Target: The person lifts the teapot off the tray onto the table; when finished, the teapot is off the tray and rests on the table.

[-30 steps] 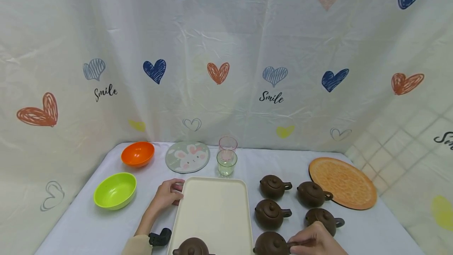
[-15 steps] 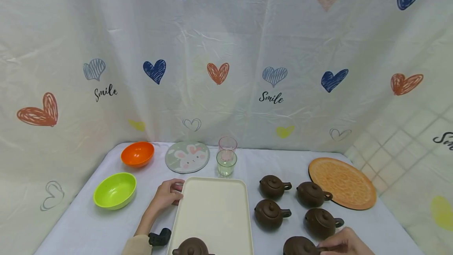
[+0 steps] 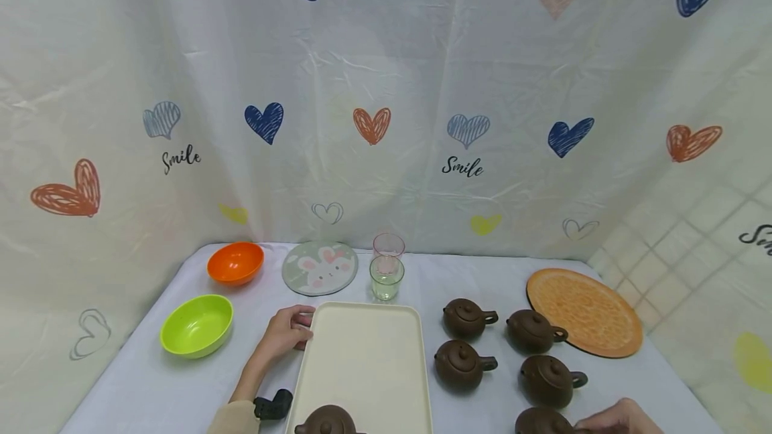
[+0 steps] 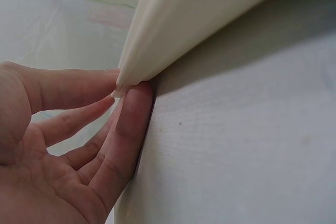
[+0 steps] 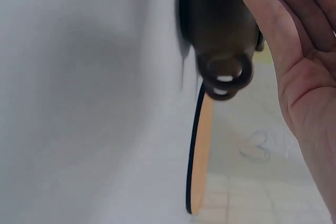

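A cream tray (image 3: 362, 353) lies on the white table, with one brown teapot (image 3: 326, 422) on its near end. My left hand (image 3: 288, 331) pinches the rim at the tray's far left corner; the left wrist view shows its fingers (image 4: 128, 129) against the cream rim (image 4: 178, 24). At the bottom right edge, my right hand (image 3: 612, 418) grips another brown teapot (image 3: 541, 423) by its handle side. In the right wrist view that teapot (image 5: 218, 22) shows its ring handle beside my palm (image 5: 299, 72).
Several more brown teapots (image 3: 461, 365) stand right of the tray, near an orange round mat (image 3: 584, 312). Two glasses (image 3: 387, 276), a rabbit coaster (image 3: 319, 267), an orange bowl (image 3: 236, 262) and a green bowl (image 3: 196, 324) sit behind and left. A heart-print curtain backs the table.
My right hand has slid its teapot to the right along the table's front, away from the tray. The left hand and the tray have stayed put.
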The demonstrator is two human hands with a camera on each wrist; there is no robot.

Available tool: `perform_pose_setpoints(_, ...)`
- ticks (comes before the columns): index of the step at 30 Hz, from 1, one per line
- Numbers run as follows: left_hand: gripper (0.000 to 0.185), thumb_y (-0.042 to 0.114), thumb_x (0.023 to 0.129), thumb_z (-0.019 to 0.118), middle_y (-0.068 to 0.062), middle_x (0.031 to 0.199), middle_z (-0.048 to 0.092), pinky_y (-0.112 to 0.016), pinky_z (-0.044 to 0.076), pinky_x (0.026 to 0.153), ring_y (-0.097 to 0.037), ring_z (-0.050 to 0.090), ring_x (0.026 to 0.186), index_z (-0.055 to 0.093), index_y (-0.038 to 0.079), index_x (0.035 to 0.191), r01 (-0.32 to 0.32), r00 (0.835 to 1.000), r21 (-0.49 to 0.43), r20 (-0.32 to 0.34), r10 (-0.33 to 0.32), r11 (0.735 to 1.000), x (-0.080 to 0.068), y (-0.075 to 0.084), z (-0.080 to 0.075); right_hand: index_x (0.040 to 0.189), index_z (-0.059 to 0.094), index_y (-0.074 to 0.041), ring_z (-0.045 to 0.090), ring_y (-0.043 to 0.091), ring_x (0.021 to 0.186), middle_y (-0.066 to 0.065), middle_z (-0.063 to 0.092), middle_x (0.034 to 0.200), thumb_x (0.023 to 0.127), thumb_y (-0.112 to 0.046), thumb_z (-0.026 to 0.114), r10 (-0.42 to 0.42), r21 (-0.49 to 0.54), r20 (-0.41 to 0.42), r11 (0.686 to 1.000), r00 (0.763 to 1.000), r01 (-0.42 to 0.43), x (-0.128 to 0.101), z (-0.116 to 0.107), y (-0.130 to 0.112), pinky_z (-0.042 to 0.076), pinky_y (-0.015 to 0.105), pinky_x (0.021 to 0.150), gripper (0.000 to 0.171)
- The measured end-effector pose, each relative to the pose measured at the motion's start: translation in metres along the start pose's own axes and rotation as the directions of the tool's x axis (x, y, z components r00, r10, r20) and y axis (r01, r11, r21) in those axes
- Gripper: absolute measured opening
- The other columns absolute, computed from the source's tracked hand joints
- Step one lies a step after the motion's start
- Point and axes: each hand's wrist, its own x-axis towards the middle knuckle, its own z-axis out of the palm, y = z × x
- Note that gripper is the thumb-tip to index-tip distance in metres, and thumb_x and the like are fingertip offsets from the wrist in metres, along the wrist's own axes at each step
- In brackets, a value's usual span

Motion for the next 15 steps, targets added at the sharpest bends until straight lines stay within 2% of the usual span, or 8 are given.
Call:
perform_pose_setpoints(6, 0.045, -0.004, 0.078, 0.064, -0.011, 0.094, 0.064, -0.032, 0.059, 0.059, -0.017, 0.063, 0.069, 0.06, -0.001, 0.122, 0.001, 1.0, -0.007, 0.0, -0.001, 1.0, 0.0, 0.002, 0.0, 0.108, 0.073, -0.004, 0.069, 0.005, 0.083, 0.0, 0.073, 0.099, 0.086, 0.02, 0.048, -0.007, -0.034, 0.005, 0.999, 1.0, 0.008, -0.015, -0.011, 0.009, 0.059, 0.027, 0.064, 0.041)
perform_pose_setpoints(11, 0.045, -0.005, 0.077, 0.064, -0.012, 0.094, 0.064, -0.032, 0.059, 0.058, -0.017, 0.063, 0.068, 0.059, -0.002, 0.122, -0.005, 1.0, -0.013, 0.001, 0.005, 1.0, -0.001, 0.003, 0.0, 0.107, 0.074, -0.005, 0.068, 0.004, 0.075, 0.004, 0.074, 0.094, 0.092, 0.012, 0.046, 0.117, -0.004, 0.006, 0.993, 0.993, -0.117, -0.022, -0.012, 0.007, 0.059, 0.031, 0.061, 0.036)
perform_pose_setpoints(13, 0.045, -0.005, 0.077, 0.064, -0.012, 0.094, 0.064, -0.032, 0.059, 0.058, -0.017, 0.063, 0.068, 0.059, -0.003, 0.122, -0.007, 1.0, -0.011, -0.001, 0.007, 1.0, -0.002, 0.003, -0.001, 0.107, 0.073, -0.004, 0.069, 0.007, 0.072, 0.008, 0.074, 0.093, 0.095, 0.009, 0.043, 0.176, 0.028, 0.009, 0.984, 0.984, -0.177, -0.023, -0.011, 0.004, 0.059, 0.034, 0.061, 0.035)
perform_pose_setpoints(15, 0.045, -0.005, 0.077, 0.064, -0.011, 0.094, 0.064, -0.032, 0.059, 0.059, -0.017, 0.063, 0.068, 0.06, -0.002, 0.122, -0.001, 1.0, -0.008, -0.002, 0.001, 1.0, -0.003, 0.003, -0.001, 0.108, 0.073, -0.001, 0.07, 0.012, 0.073, 0.012, 0.074, 0.093, 0.096, 0.008, 0.04, 0.199, 0.072, 0.024, 0.977, 0.98, -0.2, -0.024, -0.009, 0.002, 0.06, 0.036, 0.061, 0.036)
